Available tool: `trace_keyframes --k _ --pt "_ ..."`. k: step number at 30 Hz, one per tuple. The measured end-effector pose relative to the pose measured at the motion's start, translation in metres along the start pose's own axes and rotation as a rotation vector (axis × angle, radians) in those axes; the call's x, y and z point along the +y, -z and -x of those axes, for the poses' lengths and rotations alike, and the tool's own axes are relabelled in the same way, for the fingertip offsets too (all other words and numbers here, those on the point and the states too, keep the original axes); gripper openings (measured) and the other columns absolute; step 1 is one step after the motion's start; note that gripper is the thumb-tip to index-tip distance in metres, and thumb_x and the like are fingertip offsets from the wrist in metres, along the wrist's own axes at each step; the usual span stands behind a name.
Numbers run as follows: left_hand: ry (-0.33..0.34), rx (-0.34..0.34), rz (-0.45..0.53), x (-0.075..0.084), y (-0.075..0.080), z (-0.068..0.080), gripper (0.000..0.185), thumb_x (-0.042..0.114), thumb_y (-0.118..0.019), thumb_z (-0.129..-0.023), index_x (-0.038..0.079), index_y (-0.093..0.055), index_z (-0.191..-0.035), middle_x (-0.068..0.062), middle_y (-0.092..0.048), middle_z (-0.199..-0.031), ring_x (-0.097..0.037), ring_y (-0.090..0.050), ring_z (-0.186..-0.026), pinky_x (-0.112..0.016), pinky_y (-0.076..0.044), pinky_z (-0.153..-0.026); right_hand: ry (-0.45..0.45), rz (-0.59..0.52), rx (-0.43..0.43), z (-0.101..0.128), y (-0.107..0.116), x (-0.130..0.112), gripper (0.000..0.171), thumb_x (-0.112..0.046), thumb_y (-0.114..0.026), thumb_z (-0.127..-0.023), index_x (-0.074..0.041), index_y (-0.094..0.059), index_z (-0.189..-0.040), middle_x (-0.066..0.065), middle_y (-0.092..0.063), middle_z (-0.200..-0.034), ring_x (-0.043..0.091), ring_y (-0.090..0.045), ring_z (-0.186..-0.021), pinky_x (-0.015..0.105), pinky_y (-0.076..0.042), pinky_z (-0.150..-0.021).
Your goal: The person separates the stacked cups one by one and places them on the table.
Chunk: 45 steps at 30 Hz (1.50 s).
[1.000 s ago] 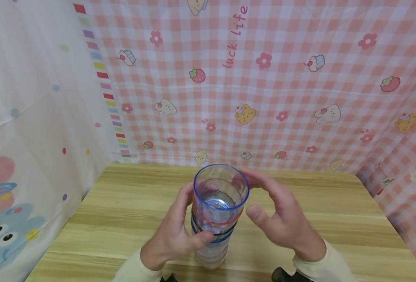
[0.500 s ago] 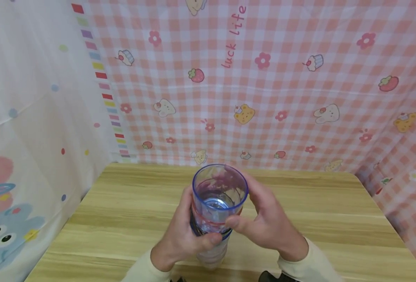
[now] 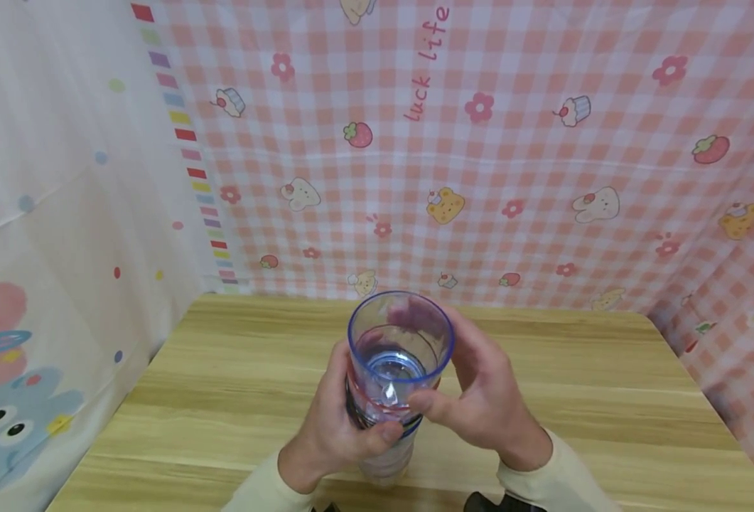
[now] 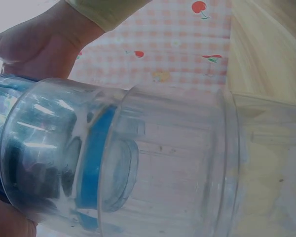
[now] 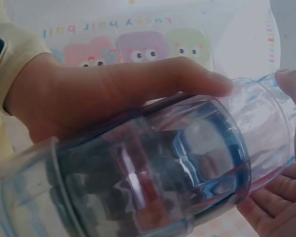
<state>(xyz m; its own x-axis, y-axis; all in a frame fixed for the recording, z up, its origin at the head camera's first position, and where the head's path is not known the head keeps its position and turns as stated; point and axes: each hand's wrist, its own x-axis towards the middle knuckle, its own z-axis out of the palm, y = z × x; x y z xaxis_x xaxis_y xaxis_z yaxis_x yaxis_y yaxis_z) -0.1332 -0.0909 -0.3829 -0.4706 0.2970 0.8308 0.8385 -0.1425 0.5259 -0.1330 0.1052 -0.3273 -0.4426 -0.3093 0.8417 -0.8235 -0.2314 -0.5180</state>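
Observation:
A tall stack of clear nested plastic cups (image 3: 386, 466) stands upright near the table's front edge in the head view. The top cup (image 3: 394, 380) has a blue rim; red, black and blue rims show below it. My left hand (image 3: 328, 427) grips the stack beneath the top cup from the left, thumb across the near side. With fingers behind and thumb in front, my right hand (image 3: 485, 398) holds the top cup. In the right wrist view, the left hand (image 5: 113, 89) wraps the stack beside the right hand (image 5: 276, 202). The left wrist view shows the clear lower cups (image 4: 172, 163).
The wood-grain table (image 3: 223, 370) extends to both sides and behind the stack. A pink checked cloth (image 3: 511, 156) hangs at the back and right, and a white patterned cloth (image 3: 63, 199) at the left.
My right hand has moved left from beside the stack and taken hold of the top cup. The blue rim now appears slightly higher. My left hand keeps its grip, with only a small shift.

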Motion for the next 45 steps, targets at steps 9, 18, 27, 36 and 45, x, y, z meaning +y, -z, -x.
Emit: trace_keyframes --k 9,18,27,36,45 --pt "-0.004 0.000 0.012 -0.001 -0.001 0.001 0.087 0.048 -0.070 -0.101 -0.012 -0.033 -0.151 -0.030 -0.063 -0.134 -0.031 -0.068 -0.124 -0.042 -0.059 -0.110 0.016 -0.017 0.026 -0.012 0.003 -0.009 0.083 -0.034 -0.079 -0.100 0.020 -0.042 -0.151 0.017 -0.066 -0.147 0.026 -0.064 -0.138 0.038 -0.051 -0.120" --pt "-0.003 0.022 -0.003 0.000 -0.001 0.002 0.088 0.049 -0.070 -0.100 -0.011 -0.034 -0.153 -0.029 -0.062 -0.140 -0.026 -0.066 -0.128 -0.039 -0.056 -0.113 0.080 -0.061 0.079 -0.025 0.003 -0.017 0.081 -0.033 -0.079 -0.100 0.021 -0.044 -0.149 0.021 -0.067 -0.145 0.028 -0.070 -0.129 0.040 -0.059 -0.111" --pt "0.003 0.049 -0.007 -0.002 0.001 0.005 0.086 0.049 -0.072 -0.099 -0.009 -0.037 -0.153 -0.027 -0.061 -0.140 -0.023 -0.066 -0.127 -0.036 -0.057 -0.112 0.093 -0.064 0.115 -0.030 0.012 -0.025 0.077 -0.029 -0.080 -0.100 0.018 -0.046 -0.150 0.021 -0.068 -0.144 0.029 -0.072 -0.125 0.040 -0.060 -0.109" --pt "-0.027 0.055 -0.013 -0.004 0.001 0.006 0.086 0.049 -0.070 -0.101 -0.014 -0.035 -0.150 -0.029 -0.062 -0.137 -0.025 -0.067 -0.125 -0.035 -0.058 -0.110 0.080 -0.053 0.156 -0.024 0.025 -0.026 0.074 -0.023 -0.082 -0.098 0.016 -0.047 -0.150 0.022 -0.068 -0.143 0.029 -0.072 -0.125 0.038 -0.060 -0.109" --pt "-0.037 0.063 -0.031 -0.005 0.000 0.005 0.087 0.051 -0.069 -0.101 -0.014 -0.036 -0.149 -0.029 -0.061 -0.133 -0.025 -0.068 -0.121 -0.036 -0.060 -0.106 0.038 -0.077 0.238 -0.012 0.041 -0.023 0.072 -0.021 -0.084 -0.096 0.014 -0.051 -0.149 0.022 -0.069 -0.141 0.029 -0.073 -0.124 0.037 -0.060 -0.109"
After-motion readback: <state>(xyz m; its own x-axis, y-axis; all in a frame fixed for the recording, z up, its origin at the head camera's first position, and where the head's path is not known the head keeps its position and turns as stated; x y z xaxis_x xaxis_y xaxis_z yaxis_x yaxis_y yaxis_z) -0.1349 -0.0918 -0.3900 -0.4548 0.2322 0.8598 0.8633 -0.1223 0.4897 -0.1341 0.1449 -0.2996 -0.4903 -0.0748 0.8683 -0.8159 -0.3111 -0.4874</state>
